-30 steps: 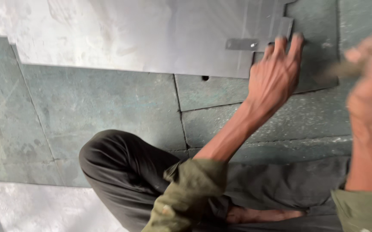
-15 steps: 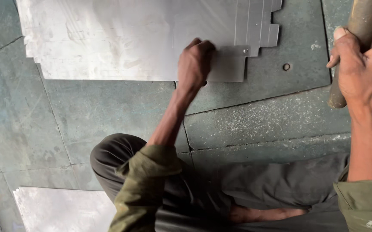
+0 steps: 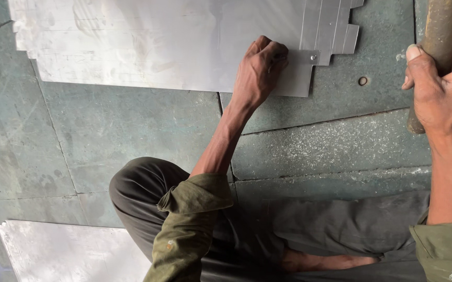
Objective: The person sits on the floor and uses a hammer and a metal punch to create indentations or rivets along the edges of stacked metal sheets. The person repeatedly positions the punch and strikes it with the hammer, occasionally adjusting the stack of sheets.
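The left hand (image 3: 260, 65) is curled, fingertips pinched together on something too small to make out, pressed down on the small metal tab (image 3: 301, 70) at the corner of the metal sheets (image 3: 158, 47). A small rivet or stud (image 3: 313, 57) sits in the tab just beside the knuckles. The right hand (image 3: 442, 89) is clamped around a thick rusty handle (image 3: 440, 36), raised off to the side, well apart from the sheets. The stack lies flat on the stone floor (image 3: 132, 130), edges stepped at the top right corner, with a small ring (image 3: 362, 81) on the floor nearby. To do it well, I would judge the left fingers need to hold steady and stay clear of the stud.
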